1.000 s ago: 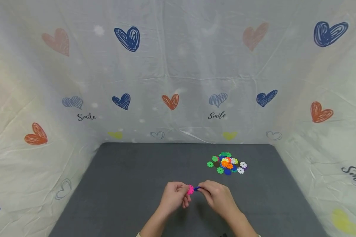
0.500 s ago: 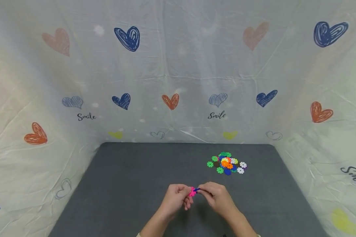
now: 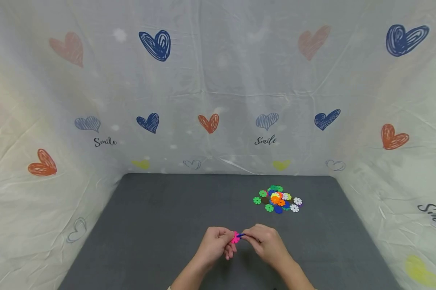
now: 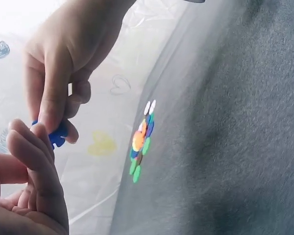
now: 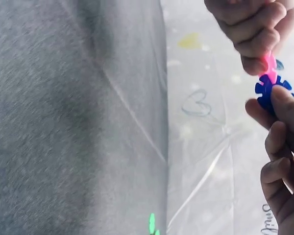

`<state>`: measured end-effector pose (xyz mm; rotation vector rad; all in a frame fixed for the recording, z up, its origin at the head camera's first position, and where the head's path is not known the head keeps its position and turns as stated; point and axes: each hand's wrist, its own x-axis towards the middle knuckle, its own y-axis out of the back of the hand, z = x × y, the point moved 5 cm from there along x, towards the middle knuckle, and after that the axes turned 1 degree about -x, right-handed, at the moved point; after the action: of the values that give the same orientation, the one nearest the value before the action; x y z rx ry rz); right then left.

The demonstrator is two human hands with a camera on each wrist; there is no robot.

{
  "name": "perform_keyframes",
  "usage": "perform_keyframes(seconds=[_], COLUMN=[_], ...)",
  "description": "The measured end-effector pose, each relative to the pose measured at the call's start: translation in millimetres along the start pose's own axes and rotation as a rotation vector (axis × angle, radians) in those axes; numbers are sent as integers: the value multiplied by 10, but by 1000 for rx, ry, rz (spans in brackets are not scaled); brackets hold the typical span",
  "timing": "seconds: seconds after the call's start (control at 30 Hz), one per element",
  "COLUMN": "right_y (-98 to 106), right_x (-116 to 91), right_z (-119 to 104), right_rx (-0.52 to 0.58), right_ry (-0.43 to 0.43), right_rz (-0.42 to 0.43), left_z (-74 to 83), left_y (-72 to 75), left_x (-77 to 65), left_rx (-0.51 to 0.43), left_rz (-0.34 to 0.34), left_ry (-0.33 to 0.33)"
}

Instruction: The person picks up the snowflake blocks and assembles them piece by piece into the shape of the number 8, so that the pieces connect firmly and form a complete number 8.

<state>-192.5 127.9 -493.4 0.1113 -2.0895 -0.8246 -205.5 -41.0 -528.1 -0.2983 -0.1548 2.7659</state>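
Note:
My left hand (image 3: 214, 243) pinches a pink notched disc (image 3: 235, 237) between thumb and fingers, over the front middle of the table. Facing it, my right hand (image 3: 264, 241) pinches a blue notched disc (image 5: 266, 93), which appears nearly edge-on in the head view. The two discs meet edge to edge, set crosswise, with the pink one's rim at the blue one's notches in the right wrist view. In the left wrist view the fingers hide the pink disc, while part of the blue disc (image 4: 58, 134) shows.
Farther back to the right, a loose pile of notched discs (image 3: 278, 200) in green, orange, white, blue and other colours lies on the dark grey table (image 3: 167, 209). A pale curtain (image 3: 232, 80) printed with hearts surrounds the table's back and sides.
The pink and blue discs have come together, their edges now overlapping. Both hands have shifted slightly down in the head view, the left also a little to the right. The pile is unchanged.

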Motion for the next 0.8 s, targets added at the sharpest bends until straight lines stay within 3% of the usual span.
perform_keyframes(seconds=[0.1, 0.27, 0.33, 0.47, 0.57, 0.7, 0.8], right_y=[-12, -28, -20, -2, 10, 3, 20], right_x=[-26, -73, -73, -39, -18, -15, -27], right_z=[8, 122, 150, 169, 206, 336, 565], right_rx=[11, 101, 147, 183, 216, 313, 306], right_ry=[-20, -186, -212, -184, -200, -270, -416], right_rz=[-10, -11, 12, 38, 34, -34, -76], left_z=[-36, -49, -33, 59, 130, 159, 144], left_y=[-4, 3, 14, 62, 46, -35, -55], left_x=[-5, 3, 7, 0, 4, 34, 53], left_rx=[-10, -19, 2, 208, 351, 364, 304], left_rz=[3, 20, 37, 115, 124, 80, 134], left_ry=[12, 19, 13, -79, -188, -265, -258])
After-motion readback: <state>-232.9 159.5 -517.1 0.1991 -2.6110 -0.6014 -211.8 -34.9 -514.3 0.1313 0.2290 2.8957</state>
